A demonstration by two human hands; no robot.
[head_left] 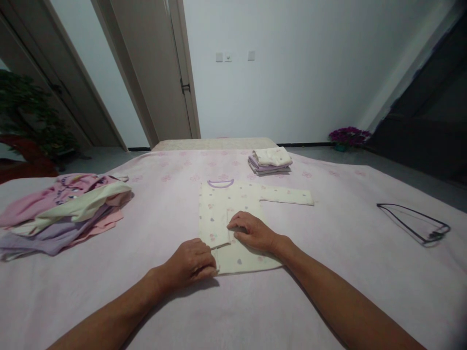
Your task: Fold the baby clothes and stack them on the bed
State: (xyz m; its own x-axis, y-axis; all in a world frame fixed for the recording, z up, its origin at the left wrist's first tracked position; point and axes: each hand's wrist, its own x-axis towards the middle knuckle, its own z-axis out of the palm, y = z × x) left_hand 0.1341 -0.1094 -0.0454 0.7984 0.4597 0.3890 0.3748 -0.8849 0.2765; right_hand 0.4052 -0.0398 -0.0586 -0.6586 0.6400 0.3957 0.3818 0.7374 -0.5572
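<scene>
Cream top (226, 209): flat mid-bed (328, 272), one sleeve folded in, lower hem part-hidden under both hands. Left hand (191, 265): fingers curled, pinching hem corner. Right hand (251, 232): spread flat, pressing the fold. Folded stack (270, 161) beyond; loose pile (62, 209) left; hanger (416, 222) right, detail unclear.

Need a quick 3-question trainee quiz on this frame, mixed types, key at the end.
1. True or false: the right hand lies flat on the shirt.
2. What does the left hand touch? A) hanger B) shirt's near edge C) folded stack
3. Which side of the bed holds the hanger?

Key: 1 true. 2 B. 3 right; the folded stack lies beyond the shirt, the loose pile on the left.
</scene>
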